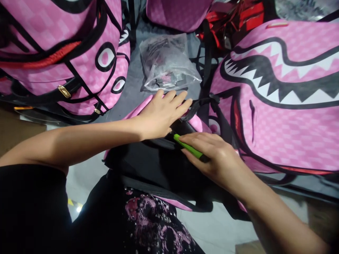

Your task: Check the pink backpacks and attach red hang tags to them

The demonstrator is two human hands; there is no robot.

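Across my lap and the table edge lies a pink and black bag (148,165), its black side facing up. My left hand (161,114) rests on its pink and black upper part, palm down with the fingers spread. My right hand (212,150) grips a slim green-handled tool (189,146) with a dark end. The tool's tip points at the bag just beside my left thumb, and the exact contact is hidden in shadow. Just past my left fingertips sits a clear plastic bag (169,63) of small dark and silvery pieces.
Pink backpacks with black straps stand close on both sides, one at the left (87,67) and a toothy-mouthed one at the right (286,127). Another pink bag (180,14) is at the back, near shiny red material (249,17). A grey table surface (132,81) shows between them.
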